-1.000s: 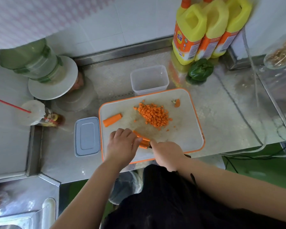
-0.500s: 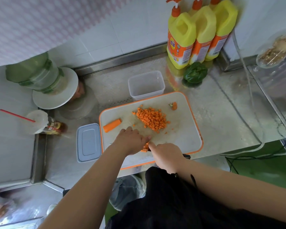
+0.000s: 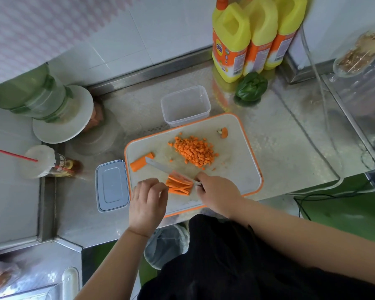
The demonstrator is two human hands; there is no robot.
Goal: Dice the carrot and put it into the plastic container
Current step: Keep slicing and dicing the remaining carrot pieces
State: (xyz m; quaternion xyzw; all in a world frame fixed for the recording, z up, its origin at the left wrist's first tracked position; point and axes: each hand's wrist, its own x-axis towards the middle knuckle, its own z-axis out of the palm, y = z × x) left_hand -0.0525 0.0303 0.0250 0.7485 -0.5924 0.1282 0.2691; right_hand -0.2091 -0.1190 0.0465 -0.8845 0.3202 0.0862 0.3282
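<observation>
On the orange-rimmed cutting board (image 3: pixel 243 169) lies a pile of diced carrot (image 3: pixel 194 152), an uncut carrot chunk (image 3: pixel 139 162) at the left, and a carrot end (image 3: pixel 224 132) at the far right. A bundle of carrot sticks (image 3: pixel 179 184) lies near the front edge. My right hand (image 3: pixel 218 194) grips the knife (image 3: pixel 160 166), its blade lying across the sticks toward the chunk. My left hand (image 3: pixel 147 202) hovers just left of the sticks with curled fingers, holding nothing. The clear plastic container (image 3: pixel 185 106) stands empty behind the board.
The container's lid (image 3: pixel 111 185) lies left of the board. Three yellow detergent bottles (image 3: pixel 245 40) and a green pepper (image 3: pixel 250 86) stand at the back right. A water jug (image 3: pixel 37 94), a cup with a red straw (image 3: pixel 41 161) and cables (image 3: pixel 325 187) border the steel counter.
My left hand lifted off the carrot sticks and drew back to the left, uncovering them. The knife blade now shows, laid across the sticks toward the left.
</observation>
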